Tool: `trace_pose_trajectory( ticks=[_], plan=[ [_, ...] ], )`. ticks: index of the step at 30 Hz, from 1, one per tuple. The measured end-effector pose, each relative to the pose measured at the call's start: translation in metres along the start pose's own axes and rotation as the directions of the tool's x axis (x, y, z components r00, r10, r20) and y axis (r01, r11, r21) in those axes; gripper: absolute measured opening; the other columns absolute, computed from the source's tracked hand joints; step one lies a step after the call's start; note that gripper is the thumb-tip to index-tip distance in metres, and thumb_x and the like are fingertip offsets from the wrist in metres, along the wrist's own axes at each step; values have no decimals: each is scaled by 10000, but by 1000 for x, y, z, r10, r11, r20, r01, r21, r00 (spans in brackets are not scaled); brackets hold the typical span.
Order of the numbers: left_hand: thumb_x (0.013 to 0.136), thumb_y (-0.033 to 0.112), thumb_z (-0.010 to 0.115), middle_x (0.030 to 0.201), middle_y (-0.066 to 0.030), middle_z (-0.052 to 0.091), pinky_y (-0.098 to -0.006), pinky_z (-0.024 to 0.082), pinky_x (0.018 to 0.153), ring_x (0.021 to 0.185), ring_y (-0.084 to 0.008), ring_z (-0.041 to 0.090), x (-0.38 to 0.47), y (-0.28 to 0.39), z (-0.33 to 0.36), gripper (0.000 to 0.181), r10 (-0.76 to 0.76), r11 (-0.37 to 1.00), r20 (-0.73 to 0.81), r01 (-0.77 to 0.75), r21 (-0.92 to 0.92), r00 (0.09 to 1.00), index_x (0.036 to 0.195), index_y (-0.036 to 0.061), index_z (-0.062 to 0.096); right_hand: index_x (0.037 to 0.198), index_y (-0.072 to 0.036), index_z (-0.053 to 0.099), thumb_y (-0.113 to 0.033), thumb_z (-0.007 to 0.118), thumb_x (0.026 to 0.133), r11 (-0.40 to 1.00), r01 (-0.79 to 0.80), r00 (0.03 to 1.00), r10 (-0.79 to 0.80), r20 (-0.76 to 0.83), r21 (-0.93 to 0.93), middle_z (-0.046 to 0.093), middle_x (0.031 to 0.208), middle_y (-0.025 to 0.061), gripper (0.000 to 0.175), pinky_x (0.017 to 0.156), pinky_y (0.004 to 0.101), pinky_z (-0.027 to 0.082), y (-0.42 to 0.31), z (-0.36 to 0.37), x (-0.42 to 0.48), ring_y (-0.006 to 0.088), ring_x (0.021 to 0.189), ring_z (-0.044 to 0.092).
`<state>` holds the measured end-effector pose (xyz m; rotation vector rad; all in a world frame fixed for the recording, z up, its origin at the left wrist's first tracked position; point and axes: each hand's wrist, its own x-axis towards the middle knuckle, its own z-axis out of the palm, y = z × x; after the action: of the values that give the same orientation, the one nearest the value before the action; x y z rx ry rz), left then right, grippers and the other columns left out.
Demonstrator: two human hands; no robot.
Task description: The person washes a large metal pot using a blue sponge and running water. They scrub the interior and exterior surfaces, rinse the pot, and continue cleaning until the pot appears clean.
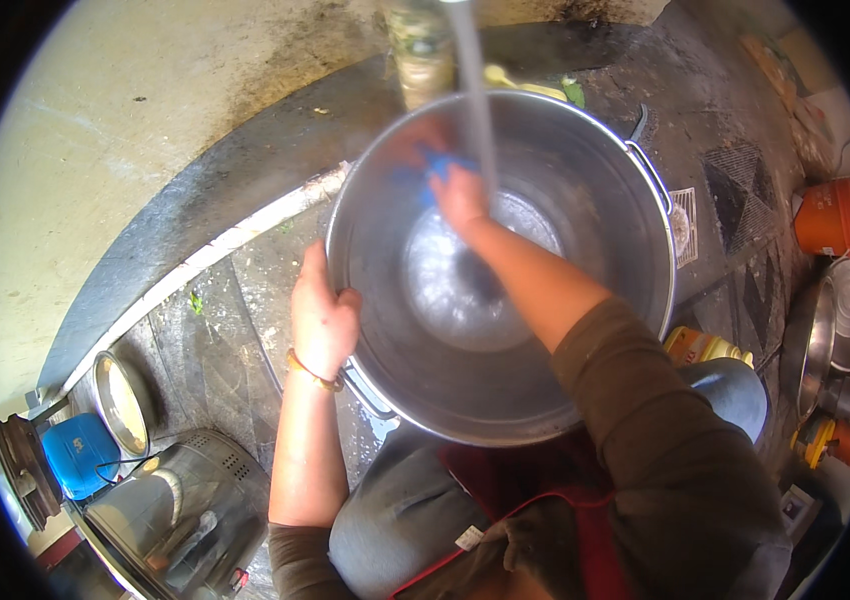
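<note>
A large round metal pot (590,330) stands before me, its open top facing up and some water in its bottom. My left hand (327,315) grips the pot's left rim, thumb over the edge. Inside the pot, my right hand (459,191) presses a blue cloth (440,161) against the far left part of the inner wall; hand and cloth are blurred, and the fingers are partly hidden. Just right of that hand a stream of water (474,97) falls from above into the pot.
A floor drain grate (686,225) lies right of the pot, with a yellow container (702,346) nearer me. An orange bucket (828,217) and metal pans (815,345) stand far right. At lower left are a perforated steel drum (192,495), a blue container (80,455) and a metal basin (121,405). A wall borders the left.
</note>
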<state>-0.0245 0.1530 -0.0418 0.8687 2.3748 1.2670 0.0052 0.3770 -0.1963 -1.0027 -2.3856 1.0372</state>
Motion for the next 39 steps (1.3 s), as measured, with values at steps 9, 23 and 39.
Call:
trace_pose_trajectory(
  ticks=[9, 23, 39],
  plan=[
    [672, -61, 464, 1013, -275, 610, -420, 469, 851, 968, -413, 602, -2, 3, -1, 542, 2, 1000, 6, -2, -10, 1000, 1213, -23, 469, 832, -51, 604, -296, 635, 843, 991, 20, 986, 2, -167, 130, 634, 776, 166, 247, 659, 441, 490, -3, -4, -2, 352, 722, 618],
    [668, -72, 461, 1012, -267, 614, -418, 469, 847, 974, -407, 602, -1, 5, 0, 535, -13, 1000, 10, 13, -7, 1000, 1201, -22, 475, 892, -69, 625, -308, 633, 837, 985, 132, 988, -122, 94, -113, 658, 826, 157, 245, 730, 455, 487, -3, -8, 8, 344, 800, 635],
    [668, -53, 425, 1007, -180, 628, -342, 455, 885, 959, -267, 608, 0, 15, 5, 534, -119, 986, -8, 117, -120, 993, 1195, -22, 506, 766, -78, 717, -142, 635, 659, 846, 533, 499, -340, 797, 27, 679, 817, 175, 149, 710, 413, 533, -56, -6, -59, 334, 787, 667]
  ],
)
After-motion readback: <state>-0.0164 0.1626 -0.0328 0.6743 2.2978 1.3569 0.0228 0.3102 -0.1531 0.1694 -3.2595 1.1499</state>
